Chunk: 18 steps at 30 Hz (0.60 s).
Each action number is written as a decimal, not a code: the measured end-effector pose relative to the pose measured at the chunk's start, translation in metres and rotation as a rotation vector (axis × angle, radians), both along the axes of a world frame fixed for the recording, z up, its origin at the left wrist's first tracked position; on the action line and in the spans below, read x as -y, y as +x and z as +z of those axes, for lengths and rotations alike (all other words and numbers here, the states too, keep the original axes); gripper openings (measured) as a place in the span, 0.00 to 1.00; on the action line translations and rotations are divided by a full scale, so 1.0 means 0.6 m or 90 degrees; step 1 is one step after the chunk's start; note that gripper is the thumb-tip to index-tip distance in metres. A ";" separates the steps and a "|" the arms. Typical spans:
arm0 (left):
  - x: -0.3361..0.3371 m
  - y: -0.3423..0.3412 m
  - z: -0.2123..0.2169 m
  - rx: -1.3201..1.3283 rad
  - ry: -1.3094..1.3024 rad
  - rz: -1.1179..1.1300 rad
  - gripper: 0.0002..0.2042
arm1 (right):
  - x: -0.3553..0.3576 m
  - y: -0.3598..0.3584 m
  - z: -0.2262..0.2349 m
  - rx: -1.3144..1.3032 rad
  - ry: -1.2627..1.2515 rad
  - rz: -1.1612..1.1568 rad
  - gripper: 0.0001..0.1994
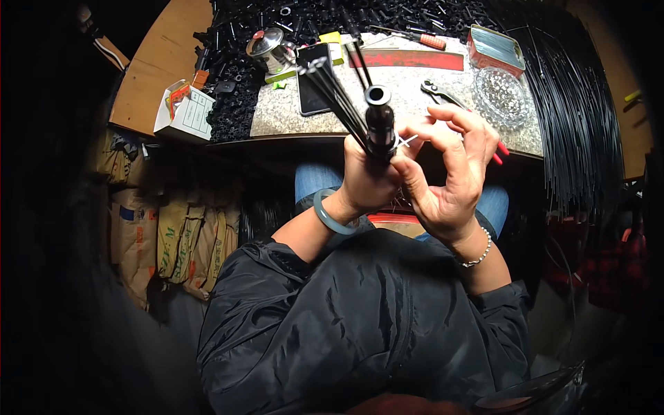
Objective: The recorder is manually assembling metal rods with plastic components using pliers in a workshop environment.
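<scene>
My left hand [365,181], with a bangle at its wrist, is closed around a black tubular part [380,124] whose round open end points up. A bundle of thin black rods [337,98] fans out from the same grip toward the upper left. My right hand [453,183], wearing a beaded bracelet, meets it from the right. Its thumb and index finger come together at the lower side of the tubular part, by a thin pale wire-like strand [408,140]. The other right fingers are curled loosely. What sits between the right fingertips is too small to make out.
Red-handled pliers [443,93], a glass dish [499,97], a box of thin pieces [495,50], a red strip [408,60], a phone [308,97] and a metal pot [268,47] stand on the table. Black parts [235,111] pile left; long black rods [574,117] hang right.
</scene>
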<state>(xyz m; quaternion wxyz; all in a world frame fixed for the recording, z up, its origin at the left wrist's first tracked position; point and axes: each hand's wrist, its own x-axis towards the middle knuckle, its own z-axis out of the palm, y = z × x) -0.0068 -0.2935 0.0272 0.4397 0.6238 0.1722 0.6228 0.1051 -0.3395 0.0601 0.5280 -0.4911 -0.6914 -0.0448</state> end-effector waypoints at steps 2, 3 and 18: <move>0.000 -0.021 -0.001 -0.108 -0.061 -0.040 0.10 | 0.006 -0.001 -0.001 -0.014 -0.014 0.053 0.11; 0.002 -0.017 0.001 -0.085 -0.066 -0.046 0.11 | 0.007 -0.003 -0.003 -0.015 -0.014 0.055 0.11; -0.008 -0.032 0.008 -0.145 -0.093 -0.081 0.14 | 0.009 0.009 -0.023 -0.724 -0.416 0.376 0.03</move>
